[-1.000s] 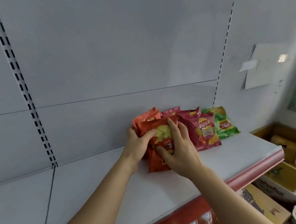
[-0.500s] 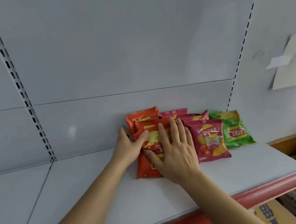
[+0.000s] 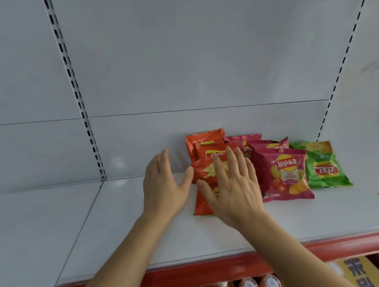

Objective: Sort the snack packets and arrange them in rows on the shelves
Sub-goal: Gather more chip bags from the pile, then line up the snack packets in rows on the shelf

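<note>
Three colour groups of Lay's crisp packets lie flat at the back of the white shelf (image 3: 121,219), side by side against the rear panel. On the left, the orange-red packets (image 3: 203,139) overlap one another front to back like tiles, the frontmost one (image 3: 202,205) reaching furthest toward the shelf edge. In the middle, the magenta packets (image 3: 284,173) overlap the same way, the front one showing tomatoes and crisps under its logo. On the right lies a green packet (image 3: 322,167), turned upside down, touching the magenta row.
</note>
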Motion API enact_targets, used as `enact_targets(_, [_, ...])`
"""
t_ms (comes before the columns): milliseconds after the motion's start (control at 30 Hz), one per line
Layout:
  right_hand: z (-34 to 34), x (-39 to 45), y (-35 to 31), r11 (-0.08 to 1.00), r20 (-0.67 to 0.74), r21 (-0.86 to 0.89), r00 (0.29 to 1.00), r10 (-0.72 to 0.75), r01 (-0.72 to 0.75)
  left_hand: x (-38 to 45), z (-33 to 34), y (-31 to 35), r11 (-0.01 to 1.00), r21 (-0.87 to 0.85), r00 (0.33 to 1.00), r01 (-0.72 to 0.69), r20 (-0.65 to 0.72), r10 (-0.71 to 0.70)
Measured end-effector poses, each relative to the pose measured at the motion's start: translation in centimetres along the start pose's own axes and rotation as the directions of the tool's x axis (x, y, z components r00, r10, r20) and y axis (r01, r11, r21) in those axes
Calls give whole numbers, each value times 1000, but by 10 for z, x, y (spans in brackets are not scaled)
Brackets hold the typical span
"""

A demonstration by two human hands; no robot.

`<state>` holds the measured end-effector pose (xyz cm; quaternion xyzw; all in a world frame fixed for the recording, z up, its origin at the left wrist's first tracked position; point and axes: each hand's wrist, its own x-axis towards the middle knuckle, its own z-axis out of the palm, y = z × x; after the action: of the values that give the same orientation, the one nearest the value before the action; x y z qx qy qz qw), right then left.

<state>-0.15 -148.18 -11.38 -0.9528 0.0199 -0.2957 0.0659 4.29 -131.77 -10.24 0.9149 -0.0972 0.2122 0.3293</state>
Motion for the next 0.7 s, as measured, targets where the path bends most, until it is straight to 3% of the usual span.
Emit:
enact_targets(267, [-8, 0, -99, 993, 55, 8, 992, -118, 117, -23, -82, -69, 977, 211, 997, 10, -82, 8])
enact_targets(700, [17, -40, -373, 936, 135, 196, 937, -322, 293, -96, -279, -257, 897, 379, 964, 227, -219, -152])
